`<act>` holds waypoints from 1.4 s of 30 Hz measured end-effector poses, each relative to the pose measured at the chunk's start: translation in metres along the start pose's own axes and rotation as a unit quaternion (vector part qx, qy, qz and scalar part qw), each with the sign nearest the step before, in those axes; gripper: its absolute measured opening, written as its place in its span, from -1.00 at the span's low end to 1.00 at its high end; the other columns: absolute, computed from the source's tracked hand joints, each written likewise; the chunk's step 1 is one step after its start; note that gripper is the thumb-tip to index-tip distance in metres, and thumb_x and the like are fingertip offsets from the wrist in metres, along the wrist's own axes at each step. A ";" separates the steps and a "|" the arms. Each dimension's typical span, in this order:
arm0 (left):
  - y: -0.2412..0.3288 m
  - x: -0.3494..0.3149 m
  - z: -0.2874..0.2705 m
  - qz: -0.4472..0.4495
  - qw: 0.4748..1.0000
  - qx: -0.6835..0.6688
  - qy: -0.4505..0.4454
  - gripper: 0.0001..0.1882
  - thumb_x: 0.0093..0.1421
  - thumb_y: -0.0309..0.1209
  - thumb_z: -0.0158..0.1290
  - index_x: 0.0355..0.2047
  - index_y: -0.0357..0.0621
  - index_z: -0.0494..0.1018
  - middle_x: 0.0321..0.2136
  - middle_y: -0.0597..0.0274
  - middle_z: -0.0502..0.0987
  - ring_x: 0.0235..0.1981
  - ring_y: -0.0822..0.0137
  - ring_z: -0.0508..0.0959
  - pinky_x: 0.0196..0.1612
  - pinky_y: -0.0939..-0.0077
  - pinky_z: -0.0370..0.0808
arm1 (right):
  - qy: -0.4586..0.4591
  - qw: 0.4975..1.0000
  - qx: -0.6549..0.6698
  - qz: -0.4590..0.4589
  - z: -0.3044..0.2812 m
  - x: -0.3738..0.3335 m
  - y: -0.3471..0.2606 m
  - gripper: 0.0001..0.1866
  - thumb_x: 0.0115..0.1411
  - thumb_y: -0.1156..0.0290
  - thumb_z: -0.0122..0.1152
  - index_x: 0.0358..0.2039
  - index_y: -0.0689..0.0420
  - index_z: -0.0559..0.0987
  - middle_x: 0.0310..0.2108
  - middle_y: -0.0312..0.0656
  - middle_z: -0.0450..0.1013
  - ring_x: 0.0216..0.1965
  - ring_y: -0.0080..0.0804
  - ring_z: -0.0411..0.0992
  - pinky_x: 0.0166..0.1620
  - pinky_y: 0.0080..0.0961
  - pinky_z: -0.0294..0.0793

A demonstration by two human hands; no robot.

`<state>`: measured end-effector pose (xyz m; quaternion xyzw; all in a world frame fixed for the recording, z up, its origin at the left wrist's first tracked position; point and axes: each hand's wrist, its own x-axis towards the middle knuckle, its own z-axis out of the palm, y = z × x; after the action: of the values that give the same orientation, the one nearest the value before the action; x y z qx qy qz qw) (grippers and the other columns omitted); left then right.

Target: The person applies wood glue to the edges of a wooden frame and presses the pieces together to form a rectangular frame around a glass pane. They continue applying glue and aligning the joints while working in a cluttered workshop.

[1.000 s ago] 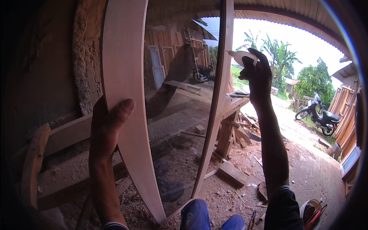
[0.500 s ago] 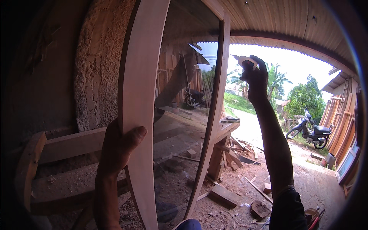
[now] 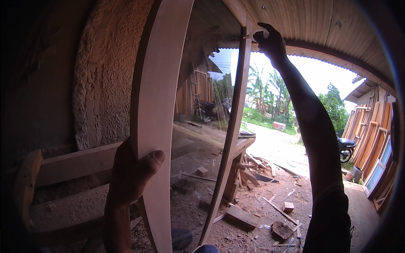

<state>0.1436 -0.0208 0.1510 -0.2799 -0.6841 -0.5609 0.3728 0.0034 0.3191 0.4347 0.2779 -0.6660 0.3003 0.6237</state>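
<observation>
The left hand (image 3: pixel 134 179) grasps the left side of the frame (image 3: pixel 157 97) — thumb on the front face, other fingers hidden behind. The frame stands roughly upright before the person and encloses the glass (image 3: pixel 206 109). The right hand (image 3: pixel 272 44), raised, grips the bottle (image 3: pixel 253 33) by the frame's upper right corner — nozzle contact cannot be determined. Offcuts (image 3: pixel 241 216) lie below.

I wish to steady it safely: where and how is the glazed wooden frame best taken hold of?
Probably by the broad left upright, coming from the left with the thumb across its face, as the left hand holds it. This upright stands near-vertical, its outer edge is exposed, and its width keeps the grip off the glass.
</observation>
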 end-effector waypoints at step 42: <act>-0.002 -0.001 0.001 -0.018 1.000 -0.008 0.013 -0.49 0.09 -0.11 0.15 -0.16 -0.33 0.45 -0.46 0.18 0.49 -0.46 0.40 0.50 -0.37 0.43 0.47 | -0.001 0.994 -0.110 -0.019 0.022 0.025 0.011 -0.56 0.10 0.13 0.32 -0.32 0.30 0.45 -0.66 -0.15 0.56 -0.55 -0.44 0.61 -0.42 -0.51 0.59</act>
<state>0.1421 -0.0207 0.1492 -0.2630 -0.6794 -0.5770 0.3693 -0.0207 0.3103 0.4577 0.2204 -0.6900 0.2125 0.6559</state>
